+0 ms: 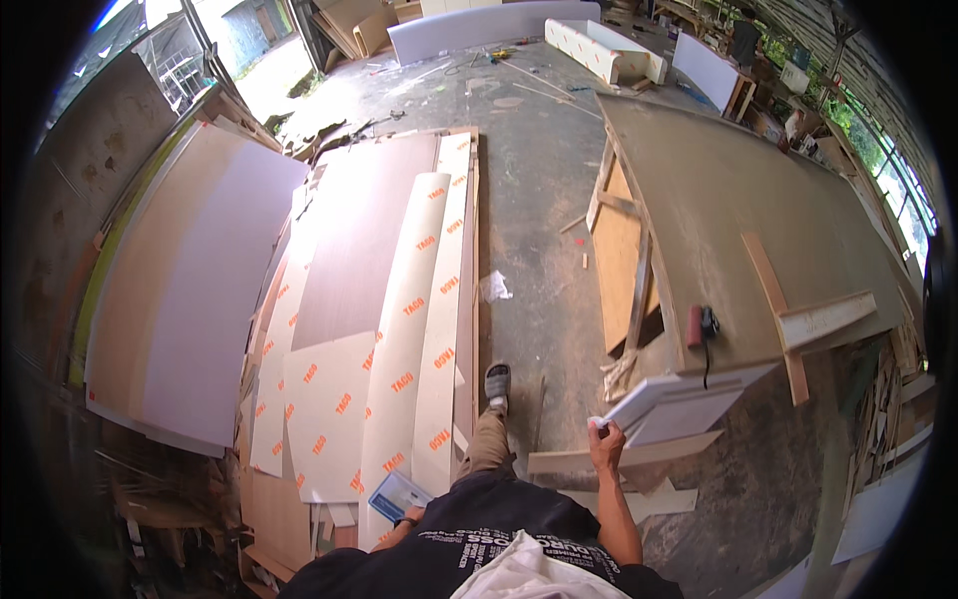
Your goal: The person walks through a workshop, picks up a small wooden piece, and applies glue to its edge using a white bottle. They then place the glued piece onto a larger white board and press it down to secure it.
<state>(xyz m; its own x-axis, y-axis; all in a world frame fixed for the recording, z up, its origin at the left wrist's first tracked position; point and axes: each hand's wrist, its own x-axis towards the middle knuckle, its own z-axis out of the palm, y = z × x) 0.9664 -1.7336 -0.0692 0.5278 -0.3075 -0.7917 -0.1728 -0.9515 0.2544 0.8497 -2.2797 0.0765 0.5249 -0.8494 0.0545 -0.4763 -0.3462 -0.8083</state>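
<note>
My right hand (606,446) is closed with its fingers pinched around a small white scrap (598,422), perhaps paper or cloth. It is held beside the corner of a white panel (689,411) that leans near the workbench. My left hand (413,513), at the lower edge, is partly hidden by my body and has a dark band at the wrist. It grips the edge of a flat blue-and-white packet (397,495), over the near end of the stacked sheets. Those sheets include cream laminate ones (334,414) with orange print and a plain brownish one (354,240).
A large brown-topped workbench (758,220) stands right, bearing a red-and-black power tool (703,327) and wooden strips (773,299). Pale boards (200,290) lean left. Crumpled white plastic (495,287) lies on the concrete floor (539,230). Offcuts lie near my right side.
</note>
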